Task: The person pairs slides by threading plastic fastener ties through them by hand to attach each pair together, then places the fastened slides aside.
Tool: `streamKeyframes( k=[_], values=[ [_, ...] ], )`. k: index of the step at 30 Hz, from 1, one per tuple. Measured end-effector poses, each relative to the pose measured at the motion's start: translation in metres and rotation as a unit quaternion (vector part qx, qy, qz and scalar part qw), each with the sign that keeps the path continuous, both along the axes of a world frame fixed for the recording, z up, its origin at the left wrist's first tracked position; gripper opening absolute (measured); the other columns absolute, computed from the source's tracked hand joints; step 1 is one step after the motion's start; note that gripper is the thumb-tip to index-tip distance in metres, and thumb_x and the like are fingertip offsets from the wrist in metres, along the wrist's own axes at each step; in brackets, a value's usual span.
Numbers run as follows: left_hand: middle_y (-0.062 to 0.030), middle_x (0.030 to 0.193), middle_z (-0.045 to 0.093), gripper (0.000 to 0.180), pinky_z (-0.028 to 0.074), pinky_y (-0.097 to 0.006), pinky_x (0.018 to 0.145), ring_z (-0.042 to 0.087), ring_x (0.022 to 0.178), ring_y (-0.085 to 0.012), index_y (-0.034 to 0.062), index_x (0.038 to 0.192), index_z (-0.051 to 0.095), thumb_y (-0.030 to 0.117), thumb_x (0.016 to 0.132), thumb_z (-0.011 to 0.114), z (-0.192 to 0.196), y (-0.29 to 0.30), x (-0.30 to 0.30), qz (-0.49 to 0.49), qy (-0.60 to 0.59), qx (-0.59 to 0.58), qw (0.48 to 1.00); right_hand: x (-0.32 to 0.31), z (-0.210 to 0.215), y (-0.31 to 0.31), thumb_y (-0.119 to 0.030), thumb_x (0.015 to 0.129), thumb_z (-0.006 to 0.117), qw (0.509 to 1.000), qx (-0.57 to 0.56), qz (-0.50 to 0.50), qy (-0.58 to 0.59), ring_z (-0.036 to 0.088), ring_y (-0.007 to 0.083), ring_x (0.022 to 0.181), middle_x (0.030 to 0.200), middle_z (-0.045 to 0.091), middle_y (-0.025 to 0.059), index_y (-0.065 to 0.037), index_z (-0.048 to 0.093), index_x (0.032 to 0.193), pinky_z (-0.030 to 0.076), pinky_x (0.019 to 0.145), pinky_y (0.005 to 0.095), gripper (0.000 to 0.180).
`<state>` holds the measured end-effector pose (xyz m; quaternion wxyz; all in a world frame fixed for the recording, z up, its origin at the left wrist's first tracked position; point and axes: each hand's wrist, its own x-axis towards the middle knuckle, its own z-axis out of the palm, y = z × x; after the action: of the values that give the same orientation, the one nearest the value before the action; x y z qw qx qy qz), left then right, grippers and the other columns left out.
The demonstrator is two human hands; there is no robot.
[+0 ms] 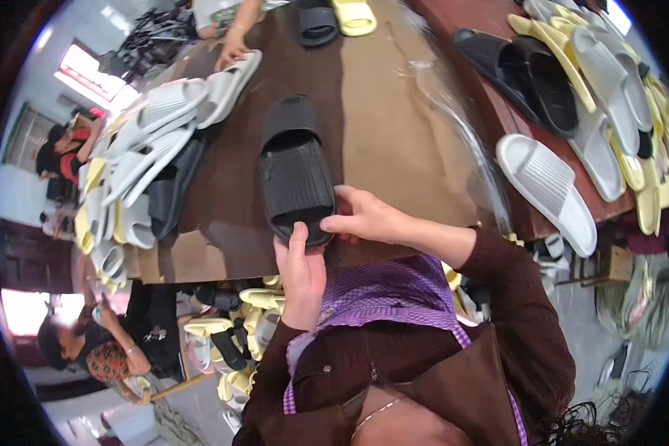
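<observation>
A brown table is crowded along its left edge by a heap of grey, yellow and black slides. Over its near part a black slide is held, just beyond the left hand, by which its toe end is gripped, thumb on top, fingers hidden. Its right side is touched by the half-curled right hand; whether gripped there cannot be told

The left hand has most fingers hidden behind the held black slipper — the top edge crops a yellow slipper.
</observation>
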<state>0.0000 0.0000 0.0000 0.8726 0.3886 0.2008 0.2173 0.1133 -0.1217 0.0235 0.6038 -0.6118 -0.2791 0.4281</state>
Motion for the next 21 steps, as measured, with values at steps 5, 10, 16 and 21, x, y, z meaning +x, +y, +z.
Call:
streamKeyframes(
  k=[5, 10, 16, 21],
  values=[
    [-0.0105, 0.116, 0.050, 0.043, 0.045, -0.044, 0.084, 0.051, 0.103, -0.0266, 0.0058, 0.121, 0.041, 0.031, 0.089, 0.054, 0.005, 0.000, 0.002, -0.148, 0.022, 0.031, 0.988, 0.019, 0.004, -0.023, -0.010, 0.074, 0.056, 0.989, -0.042, -0.130, 0.061, 0.058, 0.0177, 0.063, 0.083, 0.059, 0.0150, 0.008, 0.050, 0.102, 0.047, 0.049, 0.0280, 0.035],
    [-0.0113, 0.116, 0.049, 0.048, 0.045, -0.042, 0.082, 0.051, 0.102, -0.0255, 0.0027, 0.124, 0.037, 0.037, 0.092, 0.046, 0.005, 0.051, -0.002, -0.164, 0.053, 0.002, 0.985, 0.025, 0.006, -0.049, -0.008, 0.071, 0.054, 0.987, 0.048, -0.128, 0.081, 0.057, 0.0187, 0.084, 0.094, 0.059, 0.0139, 0.010, 0.050, 0.106, 0.047, 0.072, 0.0294, 0.040],
    [-0.0109, 0.115, 0.052, 0.043, 0.042, -0.043, 0.087, 0.052, 0.100, -0.0253, 0.0005, 0.119, 0.045, 0.035, 0.092, 0.047, 0.018, 0.113, 0.013, -0.052, 0.072, -0.037, 0.995, 0.020, 0.026, -0.072, -0.008, 0.071, 0.054, 0.997, 0.049, -0.031, 0.048, 0.053, 0.0168, 0.097, 0.101, 0.058, 0.0100, 0.008, 0.046, 0.117, 0.040, 0.090, 0.0294, 0.049],
    [-0.0100, 0.104, 0.058, 0.035, 0.043, -0.036, 0.085, 0.055, 0.094, -0.0225, -0.0026, 0.109, 0.053, 0.027, 0.091, 0.051, 0.013, 0.127, 0.024, -0.005, 0.054, -0.008, 0.999, 0.017, 0.018, -0.074, -0.004, 0.075, 0.050, 0.998, 0.002, -0.027, -0.051, 0.053, 0.0148, 0.097, 0.101, 0.059, 0.0086, 0.006, 0.047, 0.116, 0.042, 0.087, 0.0291, 0.042]
  ],
)
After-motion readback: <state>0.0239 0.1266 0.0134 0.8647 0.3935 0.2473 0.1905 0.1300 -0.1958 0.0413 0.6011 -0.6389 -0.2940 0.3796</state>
